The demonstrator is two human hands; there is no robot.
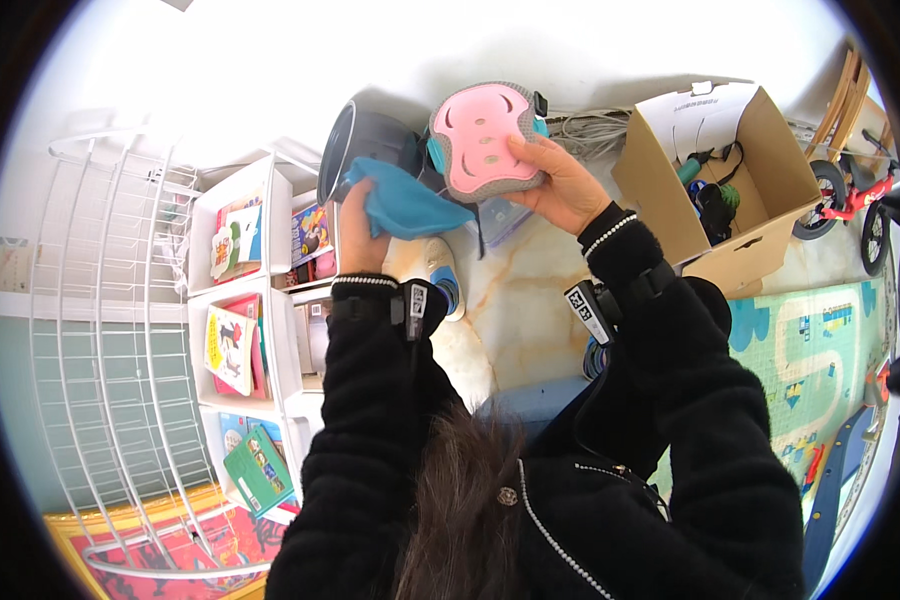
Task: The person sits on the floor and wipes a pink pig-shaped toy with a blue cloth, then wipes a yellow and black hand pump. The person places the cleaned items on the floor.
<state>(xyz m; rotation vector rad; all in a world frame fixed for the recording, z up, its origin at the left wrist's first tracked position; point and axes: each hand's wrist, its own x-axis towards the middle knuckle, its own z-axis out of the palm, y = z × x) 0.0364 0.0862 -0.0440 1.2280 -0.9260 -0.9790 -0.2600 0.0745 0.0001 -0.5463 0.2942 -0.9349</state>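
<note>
My right hand [559,182] grips the lower right edge of a protective pad [474,135] with a pink plastic shell, grey mesh rim and turquoise side straps. In my left hand [361,232] is a bunched blue cloth [412,201]. The cloth hangs just below and left of the pad, in front of the mouth of a dark grey bin [390,131] that leans on its side near the wall. Behind the pad's lower edge lies a clear plastic container [508,221] on the marble-look floor, partly hidden.
At right stands an open cardboard box [769,169] with black and green items inside. Coiled cables [589,133] lie along the wall. A red balance bike [859,199] and a play mat [802,375] are farther right. White book bins [202,345] and a wire rack [120,360] stand left.
</note>
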